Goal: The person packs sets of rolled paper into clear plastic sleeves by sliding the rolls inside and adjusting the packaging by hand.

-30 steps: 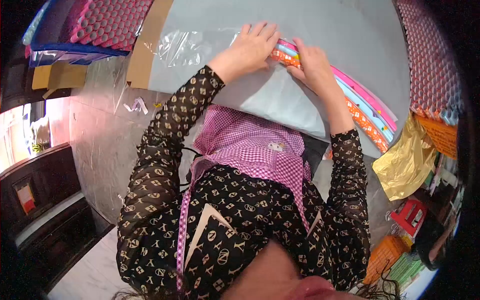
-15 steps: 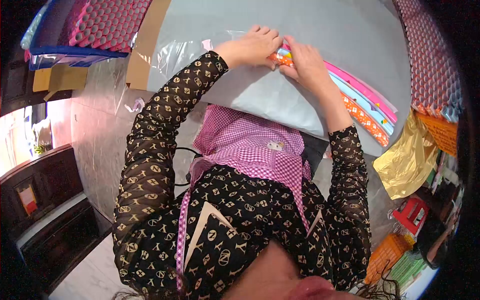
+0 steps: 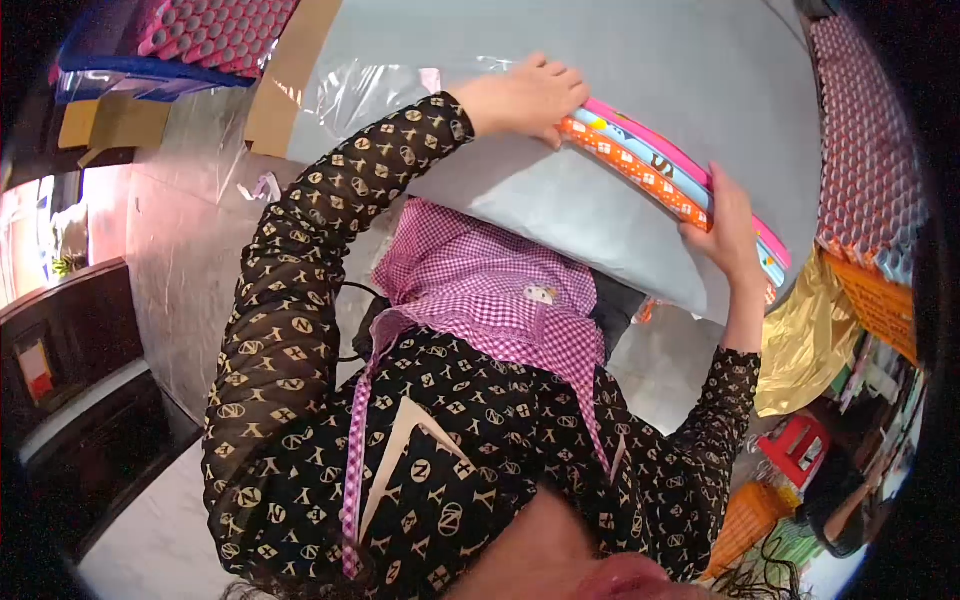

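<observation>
A bundle of long wrapping-paper rolls, orange, light blue and pink, lies slanted across a large grey sheet on the table. My left hand grips the bundle's upper-left end. My right hand holds the bundle near its lower-right end, fingers curled over the rolls. A clear plastic bag lies on the sheet just left of my left hand.
Stacked red-and-grey tube ends sit at the top left over a blue bin. More such tubes line the right side. A brown cardboard strip, crumpled gold foil, a red item and an orange basket lie around.
My right hand slid from beside my left hand down along the rolls to their lower-right end. My left hand stayed on the upper end.
</observation>
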`<move>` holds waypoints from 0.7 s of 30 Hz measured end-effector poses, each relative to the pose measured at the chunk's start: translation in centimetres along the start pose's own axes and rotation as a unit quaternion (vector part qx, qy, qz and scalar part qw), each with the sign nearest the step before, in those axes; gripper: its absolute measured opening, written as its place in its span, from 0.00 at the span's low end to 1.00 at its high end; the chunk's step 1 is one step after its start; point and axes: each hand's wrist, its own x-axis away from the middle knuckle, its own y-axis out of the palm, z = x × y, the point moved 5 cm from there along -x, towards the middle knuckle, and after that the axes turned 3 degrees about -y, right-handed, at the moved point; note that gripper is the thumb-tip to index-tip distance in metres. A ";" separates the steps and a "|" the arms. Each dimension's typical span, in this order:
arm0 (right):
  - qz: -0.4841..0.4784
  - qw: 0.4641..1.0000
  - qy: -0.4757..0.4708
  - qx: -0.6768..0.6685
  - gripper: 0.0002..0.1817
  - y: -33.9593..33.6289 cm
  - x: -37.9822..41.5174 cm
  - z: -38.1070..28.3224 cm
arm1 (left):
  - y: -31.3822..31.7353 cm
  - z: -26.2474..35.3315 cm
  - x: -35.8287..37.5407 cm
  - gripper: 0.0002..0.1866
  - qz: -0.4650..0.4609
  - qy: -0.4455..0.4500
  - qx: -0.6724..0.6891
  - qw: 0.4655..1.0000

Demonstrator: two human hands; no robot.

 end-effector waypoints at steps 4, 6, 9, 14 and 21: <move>0.018 1.000 -0.014 -0.017 0.51 -0.1 0.4 0.8 | -0.2 1.2 -0.3 0.35 -0.014 -0.023 0.012 1.000; 0.016 1.000 -0.017 -0.011 0.51 0.2 0.7 1.2 | -0.2 1.8 -0.3 0.37 -0.038 -0.027 0.054 0.997; 0.038 0.999 -0.009 -0.029 0.49 -0.1 1.0 0.5 | 0.0 2.2 -0.1 0.42 -0.009 -0.009 0.077 0.997; 0.045 0.998 -0.022 -0.033 0.48 0.2 1.0 -0.5 | 0.0 2.9 0.3 0.38 0.037 0.013 0.067 0.997; 0.047 0.998 -0.012 -0.035 0.46 0.4 0.4 -2.4 | -0.3 3.9 0.1 0.43 0.082 0.022 0.056 0.995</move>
